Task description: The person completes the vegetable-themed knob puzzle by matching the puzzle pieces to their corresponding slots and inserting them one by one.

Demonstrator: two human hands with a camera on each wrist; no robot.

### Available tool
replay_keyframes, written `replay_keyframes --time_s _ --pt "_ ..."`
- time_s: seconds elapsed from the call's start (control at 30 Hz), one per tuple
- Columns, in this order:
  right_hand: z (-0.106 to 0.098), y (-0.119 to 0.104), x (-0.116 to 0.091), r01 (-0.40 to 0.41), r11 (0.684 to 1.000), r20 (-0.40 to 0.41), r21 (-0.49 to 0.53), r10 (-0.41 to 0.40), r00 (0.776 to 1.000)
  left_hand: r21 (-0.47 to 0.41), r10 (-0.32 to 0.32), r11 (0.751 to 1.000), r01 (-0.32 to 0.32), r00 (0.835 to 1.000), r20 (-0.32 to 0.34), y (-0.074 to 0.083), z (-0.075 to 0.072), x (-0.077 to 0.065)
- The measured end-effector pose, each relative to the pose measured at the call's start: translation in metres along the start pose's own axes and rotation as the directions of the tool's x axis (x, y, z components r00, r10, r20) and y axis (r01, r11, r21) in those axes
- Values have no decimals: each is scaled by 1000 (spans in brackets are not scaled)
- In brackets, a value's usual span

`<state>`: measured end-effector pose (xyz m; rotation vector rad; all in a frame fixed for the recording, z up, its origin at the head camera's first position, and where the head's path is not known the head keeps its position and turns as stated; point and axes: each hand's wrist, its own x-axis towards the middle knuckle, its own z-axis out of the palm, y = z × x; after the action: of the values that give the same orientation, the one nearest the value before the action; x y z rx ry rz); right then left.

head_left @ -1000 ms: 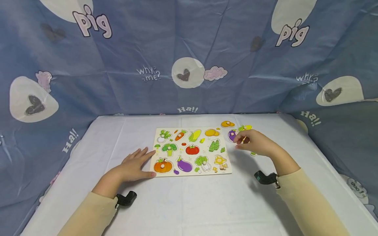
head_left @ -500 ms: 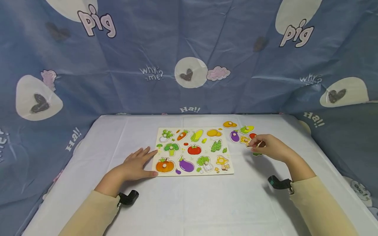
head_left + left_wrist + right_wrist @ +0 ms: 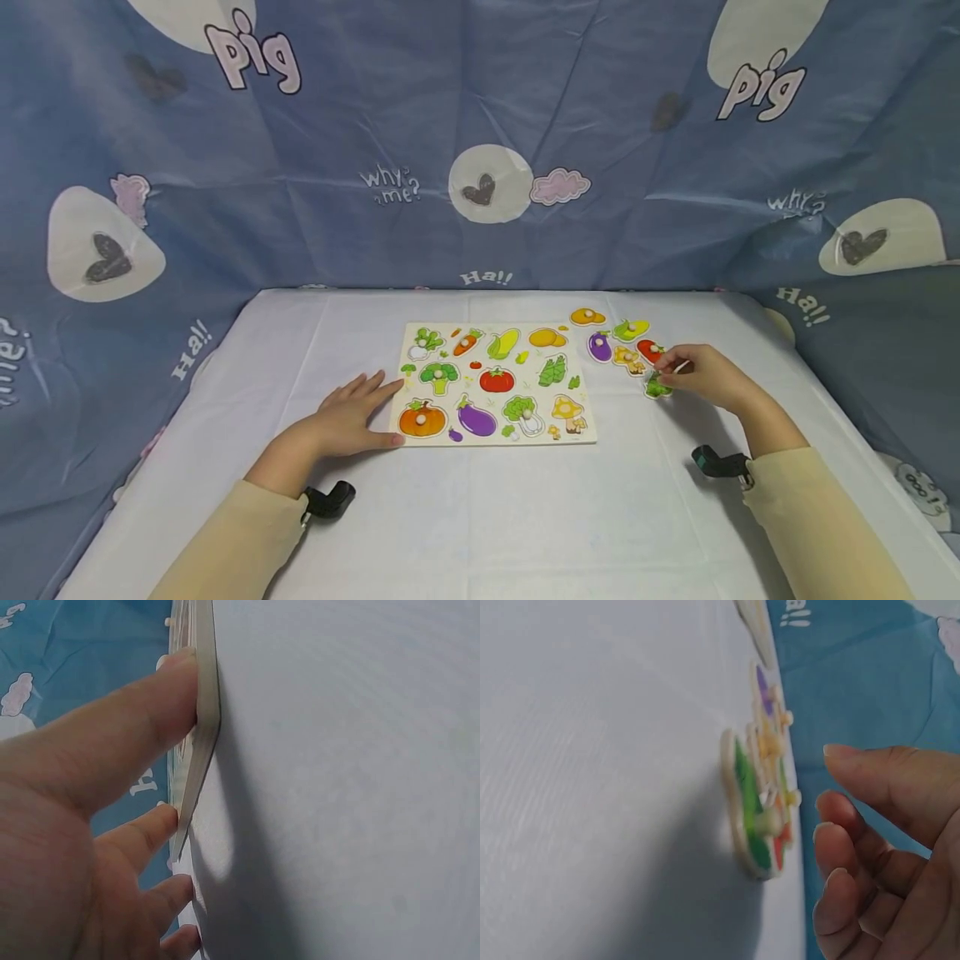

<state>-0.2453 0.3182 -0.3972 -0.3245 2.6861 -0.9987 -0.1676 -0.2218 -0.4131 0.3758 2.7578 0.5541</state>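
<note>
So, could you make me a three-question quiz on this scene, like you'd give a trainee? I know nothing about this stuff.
1. True or false: the right hand is holding nothing.

2. Multiple choice: what is the left hand touching?
A) the puzzle board
B) the carrot piece
C) the right hand

3. Counting: how many puzzle pieces lie loose on the table?

Key:
1. True; the right wrist view shows its fingertips apart from the pieces.
2. A; its thumb is at the board's edge.
3. Six: potato, corn, eggplant, tomato, mushroom and a green piece.
</note>
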Motion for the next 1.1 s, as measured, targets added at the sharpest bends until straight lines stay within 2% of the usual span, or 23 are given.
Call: replay_keyframes --time_s 0.27,0.57,1.1 --pt "1 9 5 -58 998 14 -14 58 998 9 -4 1000 4 1000 4 4 -1 1" --pt "6 20 12 -59 998 33 -19 60 998 10 -5 1000 5 1000 4 5 0 0" --pt "10 17 9 -88 996 34 -24 89 995 26 -1 1000 1 1000 -1 3 1 0"
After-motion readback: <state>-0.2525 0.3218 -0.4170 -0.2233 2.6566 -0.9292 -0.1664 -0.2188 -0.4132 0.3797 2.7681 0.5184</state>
